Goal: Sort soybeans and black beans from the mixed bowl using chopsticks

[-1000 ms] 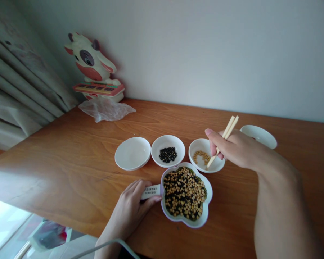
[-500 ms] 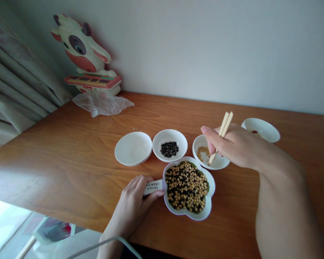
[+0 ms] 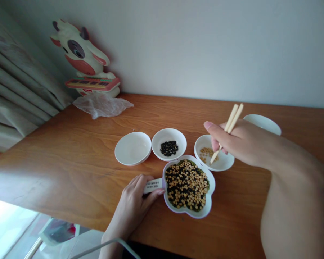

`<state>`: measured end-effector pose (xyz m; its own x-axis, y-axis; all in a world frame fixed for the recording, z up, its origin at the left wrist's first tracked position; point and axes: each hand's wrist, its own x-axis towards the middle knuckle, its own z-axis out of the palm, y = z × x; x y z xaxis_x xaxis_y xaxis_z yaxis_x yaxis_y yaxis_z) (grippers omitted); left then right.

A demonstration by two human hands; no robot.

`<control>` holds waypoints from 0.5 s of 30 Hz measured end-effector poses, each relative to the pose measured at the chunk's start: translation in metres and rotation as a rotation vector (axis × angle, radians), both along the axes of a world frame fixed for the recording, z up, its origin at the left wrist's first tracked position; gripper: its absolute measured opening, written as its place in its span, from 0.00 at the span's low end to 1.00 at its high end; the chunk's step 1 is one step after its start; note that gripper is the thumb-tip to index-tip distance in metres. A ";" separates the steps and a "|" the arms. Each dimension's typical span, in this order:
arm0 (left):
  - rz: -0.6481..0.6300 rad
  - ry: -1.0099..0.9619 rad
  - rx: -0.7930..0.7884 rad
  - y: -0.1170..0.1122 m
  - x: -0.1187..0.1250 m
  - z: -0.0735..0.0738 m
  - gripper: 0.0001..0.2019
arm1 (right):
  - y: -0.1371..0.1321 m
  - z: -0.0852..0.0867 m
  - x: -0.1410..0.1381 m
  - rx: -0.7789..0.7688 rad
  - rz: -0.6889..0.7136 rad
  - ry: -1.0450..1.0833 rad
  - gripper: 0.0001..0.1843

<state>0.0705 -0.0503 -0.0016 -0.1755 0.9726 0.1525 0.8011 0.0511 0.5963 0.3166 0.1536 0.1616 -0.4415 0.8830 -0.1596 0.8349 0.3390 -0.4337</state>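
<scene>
My right hand (image 3: 239,142) grips a pair of wooden chopsticks (image 3: 226,131), their tips down in a small white bowl (image 3: 224,163) holding a few yellow beans (image 3: 206,151). My left hand (image 3: 133,205) is closed on the white labelled handle (image 3: 153,185) of a flower-shaped white dish (image 3: 206,210) filled with mixed yellow, black and green beans (image 3: 187,184). Behind that dish stand a bowl with black beans (image 3: 169,148) and an empty white bowl (image 3: 133,148).
Another white bowl (image 3: 264,123) sits behind my right wrist. A cow-shaped toy (image 3: 83,63) and a crumpled clear plastic bag (image 3: 101,104) are at the back left of the wooden table (image 3: 70,151). A curtain (image 3: 13,82) hangs on the left.
The chopstick tips stayed in the yellow-bean bowl, and my right hand rose slightly and shifted right. The view moved a little; my left hand kept hold of the handle.
</scene>
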 end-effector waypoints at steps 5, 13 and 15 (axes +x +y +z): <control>0.007 -0.003 -0.014 -0.001 0.000 -0.002 0.16 | -0.004 0.008 0.008 0.022 -0.012 0.004 0.46; 0.009 0.029 0.015 0.000 0.002 -0.002 0.19 | -0.005 0.004 -0.003 -0.006 0.099 0.116 0.41; 0.015 0.037 0.019 0.000 0.001 -0.003 0.19 | -0.002 0.000 -0.006 -0.016 0.098 0.085 0.42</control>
<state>0.0720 -0.0502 -0.0044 -0.1838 0.9668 0.1776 0.8218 0.0520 0.5674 0.3109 0.1513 0.1620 -0.5380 0.8326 -0.1316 0.7581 0.4097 -0.5074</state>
